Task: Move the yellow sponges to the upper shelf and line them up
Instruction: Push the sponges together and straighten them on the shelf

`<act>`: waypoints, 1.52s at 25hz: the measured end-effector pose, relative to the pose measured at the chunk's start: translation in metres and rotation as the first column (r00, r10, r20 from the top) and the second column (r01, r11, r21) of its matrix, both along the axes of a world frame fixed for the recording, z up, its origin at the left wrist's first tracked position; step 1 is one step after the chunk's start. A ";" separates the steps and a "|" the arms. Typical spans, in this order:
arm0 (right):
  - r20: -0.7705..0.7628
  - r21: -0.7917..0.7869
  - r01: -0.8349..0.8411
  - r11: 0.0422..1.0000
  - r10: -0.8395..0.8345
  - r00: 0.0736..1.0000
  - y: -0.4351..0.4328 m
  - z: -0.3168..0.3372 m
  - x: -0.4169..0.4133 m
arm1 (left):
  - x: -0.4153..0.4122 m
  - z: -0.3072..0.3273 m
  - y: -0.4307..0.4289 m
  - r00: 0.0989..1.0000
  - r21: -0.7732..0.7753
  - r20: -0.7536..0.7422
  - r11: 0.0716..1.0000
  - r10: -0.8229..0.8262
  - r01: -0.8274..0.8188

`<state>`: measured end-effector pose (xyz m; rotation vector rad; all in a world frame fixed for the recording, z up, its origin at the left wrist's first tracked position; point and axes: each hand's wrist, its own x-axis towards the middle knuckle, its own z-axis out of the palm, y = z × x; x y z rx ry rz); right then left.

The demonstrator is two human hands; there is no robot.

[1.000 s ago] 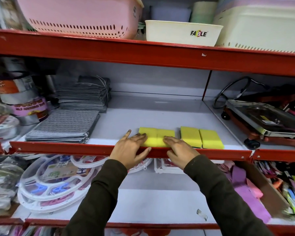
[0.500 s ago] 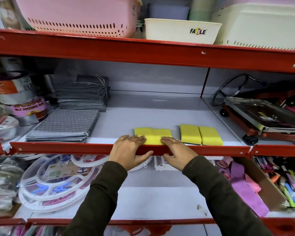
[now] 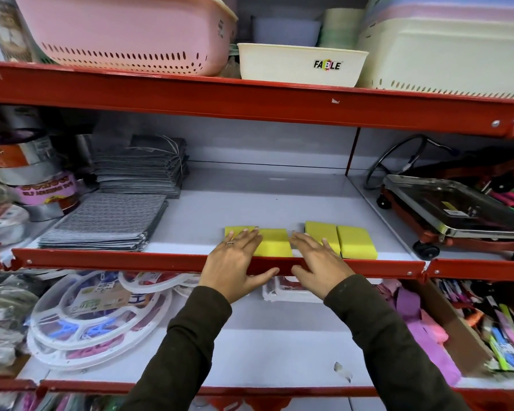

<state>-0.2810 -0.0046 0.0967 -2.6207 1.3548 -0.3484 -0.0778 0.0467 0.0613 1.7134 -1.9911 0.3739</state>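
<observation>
Several yellow sponges lie in a row along the front of the white middle shelf (image 3: 267, 203). The left pair (image 3: 272, 243) sits side by side; my left hand (image 3: 235, 264) rests flat on the leftmost one with fingers spread, thumb hooked under the red shelf edge (image 3: 116, 261). The right pair (image 3: 341, 241) lies a small gap away. My right hand (image 3: 318, 262) lies flat over that gap, fingertips touching the inner sponge of the right pair. Neither hand grips a sponge.
Stacks of grey cloths (image 3: 107, 222) and tape rolls (image 3: 39, 185) fill the shelf's left. A metal trolley (image 3: 457, 212) stands to the right. Pink basket (image 3: 125, 31) and cream tubs (image 3: 300, 65) sit above. White round hangers (image 3: 101, 315) lie on the lower shelf.
Both hands slid a little to the right along the shelf front and flattened onto the sponges; the left pair now sits closer to the right pair.
</observation>
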 end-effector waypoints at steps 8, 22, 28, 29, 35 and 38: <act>-0.124 0.052 0.230 0.972 -0.222 0.967 -0.030 0.003 -0.086 | -0.104 0.017 -0.054 0.963 0.176 0.140 0.963 -0.232 0.206; -0.143 0.023 0.040 0.999 -0.037 0.989 -0.021 -0.014 -0.083 | -0.113 0.004 -0.031 0.968 0.186 0.252 0.981 0.007 -0.056; -0.106 0.004 -0.016 1.000 0.017 0.994 -0.014 -0.015 -0.080 | -0.115 0.002 -0.026 0.972 0.211 0.235 0.975 0.019 -0.070; -0.105 0.005 -0.016 1.000 0.017 0.994 -0.014 -0.015 -0.081 | -0.115 0.002 -0.026 0.972 0.212 0.235 0.974 0.021 -0.073; -0.003 0.016 -0.027 1.000 0.027 1.000 -0.020 -0.007 -0.078 | -0.092 0.005 -0.021 0.985 0.189 0.148 0.976 0.085 -0.112; 0.050 0.004 -0.063 0.998 0.063 0.997 -0.030 -0.004 -0.065 | -0.058 0.004 -0.019 0.971 0.180 0.078 0.955 0.227 -0.237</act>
